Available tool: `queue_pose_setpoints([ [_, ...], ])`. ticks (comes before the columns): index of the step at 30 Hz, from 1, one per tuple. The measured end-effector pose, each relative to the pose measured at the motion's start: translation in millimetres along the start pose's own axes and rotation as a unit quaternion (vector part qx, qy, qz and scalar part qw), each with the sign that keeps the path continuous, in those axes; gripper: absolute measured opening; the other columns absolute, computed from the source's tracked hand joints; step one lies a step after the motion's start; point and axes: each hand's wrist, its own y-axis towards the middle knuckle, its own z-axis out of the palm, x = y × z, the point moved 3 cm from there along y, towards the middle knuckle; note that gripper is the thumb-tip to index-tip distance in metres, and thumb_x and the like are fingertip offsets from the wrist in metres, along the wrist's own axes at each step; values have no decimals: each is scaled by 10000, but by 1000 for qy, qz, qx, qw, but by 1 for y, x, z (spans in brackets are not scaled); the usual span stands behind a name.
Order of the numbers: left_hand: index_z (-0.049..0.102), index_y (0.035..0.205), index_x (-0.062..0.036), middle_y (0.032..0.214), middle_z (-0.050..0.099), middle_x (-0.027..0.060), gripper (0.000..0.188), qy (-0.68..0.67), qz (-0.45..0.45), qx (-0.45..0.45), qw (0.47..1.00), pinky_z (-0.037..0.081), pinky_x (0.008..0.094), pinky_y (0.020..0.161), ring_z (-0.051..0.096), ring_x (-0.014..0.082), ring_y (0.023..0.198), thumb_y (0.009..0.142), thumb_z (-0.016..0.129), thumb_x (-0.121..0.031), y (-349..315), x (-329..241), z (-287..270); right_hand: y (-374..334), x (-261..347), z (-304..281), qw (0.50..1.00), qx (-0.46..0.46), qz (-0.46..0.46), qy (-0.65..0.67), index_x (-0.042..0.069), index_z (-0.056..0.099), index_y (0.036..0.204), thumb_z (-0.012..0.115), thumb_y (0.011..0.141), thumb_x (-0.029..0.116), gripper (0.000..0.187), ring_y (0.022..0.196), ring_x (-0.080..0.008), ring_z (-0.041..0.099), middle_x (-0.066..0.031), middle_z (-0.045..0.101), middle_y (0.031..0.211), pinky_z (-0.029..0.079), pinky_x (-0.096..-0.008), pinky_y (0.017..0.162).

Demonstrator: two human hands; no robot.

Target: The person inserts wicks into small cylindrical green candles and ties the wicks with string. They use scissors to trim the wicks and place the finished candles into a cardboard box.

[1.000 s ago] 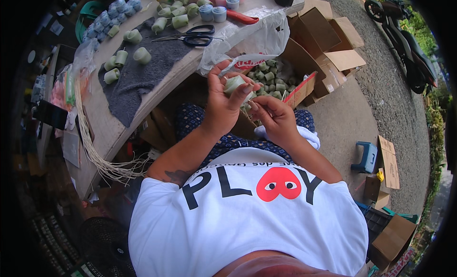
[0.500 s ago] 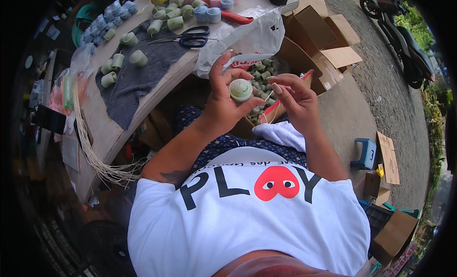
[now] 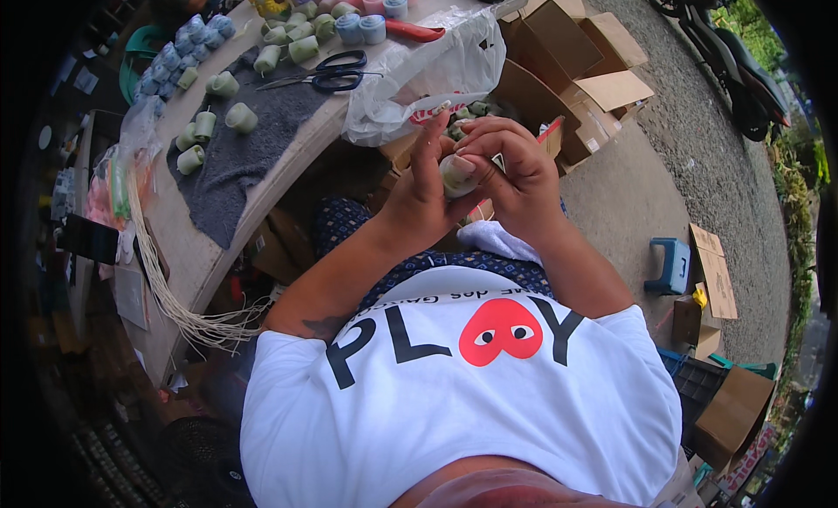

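My left hand [image 3: 419,194] holds a small pale green candle [image 3: 456,178] over my lap, its index finger stretched upward. From the other side my right hand [image 3: 517,172] closes on the candle, thumb and bent fingers pressed at its top. The fingers hide much of the candle and its wick. Behind the hands, more green candles [image 3: 480,109] show in part inside a box. On the table to the left, several green candles [image 3: 241,118] rest on a dark grey cloth [image 3: 229,172], near a pair of scissors [image 3: 336,72] with dark blue handles.
Blue candles [image 3: 373,28], pink candles [image 3: 374,2] and a red-handled tool [image 3: 415,30] sit farther back on the table [image 3: 262,189]. A white plastic bag [image 3: 375,115] hangs over its edge. Long pale wicks [image 3: 161,277] droop at left. Cardboard boxes [image 3: 559,50] stand at right.
My right hand has moved left onto the candle, and its fingers now cover part of it. The candle has turned and tilted in my left hand. The whole view has shifted slightly.
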Motion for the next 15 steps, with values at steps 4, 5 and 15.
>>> queue_pose_setpoints([
  [4, -75, 1407, -64, 1013, 520, 170, 1027, -19, -2, -17, 1000, 450, 345, 800, 574, 242, 875, 737, 698, 19, 2, 1, -1, 7, -1, -8, 989, 2, 65, 137, -2, 628, 972, 659, 803, 50, 179, 1084, -206, 517, -94, 567, 1091, 400, -341, 935],
  [5, -82, 1406, -65, 1014, 521, 168, 1027, -31, -6, -23, 999, 451, 347, 802, 573, 239, 879, 739, 695, 22, 3, 1, -2, 8, -1, -6, 984, -22, 76, 161, 0, 636, 986, 677, 795, 80, 211, 1063, -202, 532, -97, 579, 1077, 409, -324, 920],
  [15, -125, 1408, -88, 989, 522, 143, 1043, -59, 7, -13, 998, 455, 333, 802, 564, 208, 881, 750, 673, 39, 20, -2, -3, 6, -11, 2, 996, -8, 29, 80, 12, 648, 905, 660, 825, 81, 107, 953, -160, 583, -75, 639, 963, 445, -291, 842],
])
